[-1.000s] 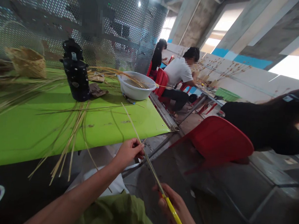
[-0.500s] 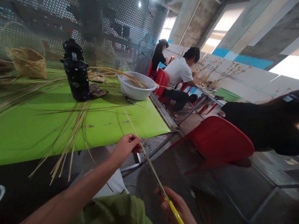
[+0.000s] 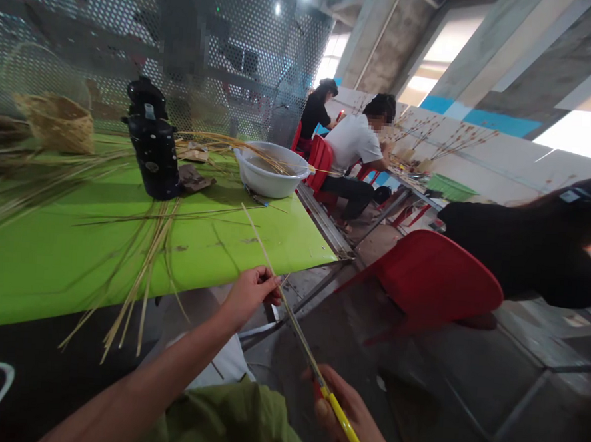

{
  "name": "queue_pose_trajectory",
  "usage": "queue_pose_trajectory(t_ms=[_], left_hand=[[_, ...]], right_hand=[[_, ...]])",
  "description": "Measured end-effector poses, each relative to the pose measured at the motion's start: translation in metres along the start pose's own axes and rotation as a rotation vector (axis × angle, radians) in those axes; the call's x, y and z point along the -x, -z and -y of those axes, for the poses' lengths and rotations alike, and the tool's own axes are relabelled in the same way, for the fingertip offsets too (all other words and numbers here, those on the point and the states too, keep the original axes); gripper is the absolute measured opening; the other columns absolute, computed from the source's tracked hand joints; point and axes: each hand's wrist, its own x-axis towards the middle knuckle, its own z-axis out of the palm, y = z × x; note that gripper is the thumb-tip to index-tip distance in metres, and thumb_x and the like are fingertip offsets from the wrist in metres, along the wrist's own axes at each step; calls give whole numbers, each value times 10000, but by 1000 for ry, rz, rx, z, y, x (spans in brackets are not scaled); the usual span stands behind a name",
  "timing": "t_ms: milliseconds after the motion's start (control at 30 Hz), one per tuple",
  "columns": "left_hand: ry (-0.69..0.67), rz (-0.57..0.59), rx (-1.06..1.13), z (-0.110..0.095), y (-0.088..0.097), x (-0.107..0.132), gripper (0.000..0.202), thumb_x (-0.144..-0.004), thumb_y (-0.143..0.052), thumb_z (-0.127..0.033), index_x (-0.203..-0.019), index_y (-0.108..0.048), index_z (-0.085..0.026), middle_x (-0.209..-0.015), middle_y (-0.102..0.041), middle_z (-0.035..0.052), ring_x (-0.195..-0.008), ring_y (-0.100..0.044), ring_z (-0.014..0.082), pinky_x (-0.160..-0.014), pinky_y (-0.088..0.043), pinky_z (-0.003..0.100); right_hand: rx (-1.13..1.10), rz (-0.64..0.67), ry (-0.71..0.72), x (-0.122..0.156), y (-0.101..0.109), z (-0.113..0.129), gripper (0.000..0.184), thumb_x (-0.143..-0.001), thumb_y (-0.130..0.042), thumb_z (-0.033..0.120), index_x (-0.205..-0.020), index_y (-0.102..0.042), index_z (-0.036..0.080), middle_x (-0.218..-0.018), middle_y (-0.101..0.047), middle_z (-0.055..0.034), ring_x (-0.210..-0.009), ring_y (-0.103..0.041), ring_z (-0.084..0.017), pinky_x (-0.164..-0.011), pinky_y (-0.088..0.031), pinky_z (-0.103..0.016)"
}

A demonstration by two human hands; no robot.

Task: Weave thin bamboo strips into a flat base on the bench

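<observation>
My left hand [image 3: 254, 290] is closed in a pinch on a thin, pale strip [image 3: 255, 233], which looks like bamboo. The strip's far end sticks out over the green table; its near part runs down towards my right hand [image 3: 347, 407]. That hand is closed around a tool with a yellow and red handle [image 3: 346, 424]. A slender greyish part of the tool seems to lie along the strip, but its exact kind cannot be made out. The right fingers are partly hidden behind the handle. Both hands are off the table's front edge, above my lap.
On the green table [image 3: 208, 256] lie loose strips [image 3: 147, 272], some overhanging the edge. Behind them stand a black bottle [image 3: 152, 149], a white basin [image 3: 272, 179] with strips across it, and a woven basket [image 3: 61, 123]. A red chair [image 3: 437, 276] with a seated person is to the right.
The strip's far end has shifted slightly up and left. My right hand and the tool have moved a little up and left; my left hand stays nearly in place.
</observation>
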Motion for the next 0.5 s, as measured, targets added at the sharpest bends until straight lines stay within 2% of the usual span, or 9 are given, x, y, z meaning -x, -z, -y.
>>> queue_pose_trajectory(t_ms=[133,300,500], left_hand=[[6,8,-3,0,0,0,378,-722,-796,-424,-699,-531,-154,-567,-660,1,-458,-627,112,-526,-554,243],[7,11,-9,2,-1,0,367,-729,-788,-420,-702,-537,-153,-566,-656,-4,-473,-628,110,-536,-560,244],[18,30,-22,6,-4,2,359,-730,-783,-412,-694,-539,-152,-584,-666,12,-479,-629,118,-529,-560,251]], right_hand=[[-110,-92,-39,-1,-7,1,634,-741,-611,751,-1000,-628,172,-658,-354,38,-574,-288,-98,-484,-233,-214],[-160,-96,-135,1,-10,1,659,-713,-647,753,-1005,-619,163,-635,-346,59,-488,-222,-53,-437,-173,-202],[-47,-100,-24,0,-9,2,667,-772,-564,761,-1068,-634,166,-643,-343,44,-543,-276,-88,-459,-203,-213]])
